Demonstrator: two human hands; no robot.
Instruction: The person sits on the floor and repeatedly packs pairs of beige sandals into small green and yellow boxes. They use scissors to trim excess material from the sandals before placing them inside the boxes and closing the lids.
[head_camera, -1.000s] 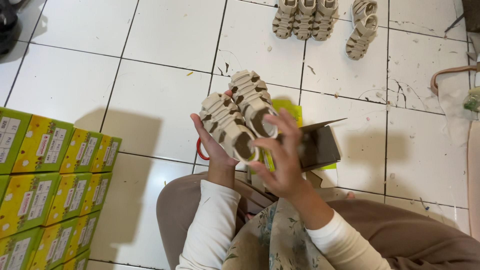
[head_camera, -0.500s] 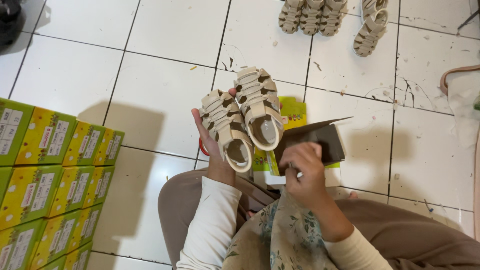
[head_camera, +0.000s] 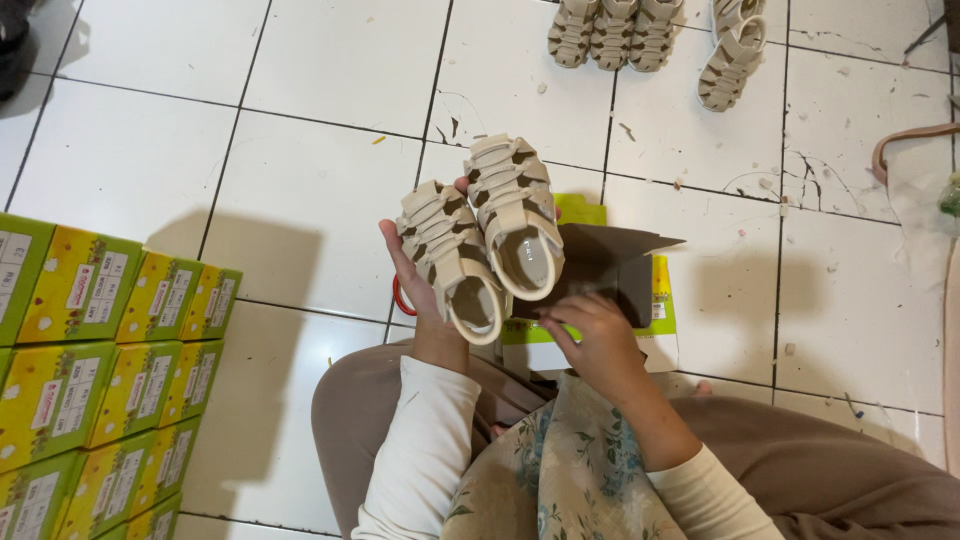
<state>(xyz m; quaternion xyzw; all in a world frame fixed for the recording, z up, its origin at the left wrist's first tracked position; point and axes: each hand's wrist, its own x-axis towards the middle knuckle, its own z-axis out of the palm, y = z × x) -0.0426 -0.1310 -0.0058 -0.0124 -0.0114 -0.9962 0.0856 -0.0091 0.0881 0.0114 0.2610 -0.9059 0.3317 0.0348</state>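
Tiled floor, sandals in left hand

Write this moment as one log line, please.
left hand: holds beige sandals | right hand: at open box

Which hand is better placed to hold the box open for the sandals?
Right, likely. The right hand already rests at the open shoe box, at its flap. The left hand is full, holding the pair of beige sandals just above the box.
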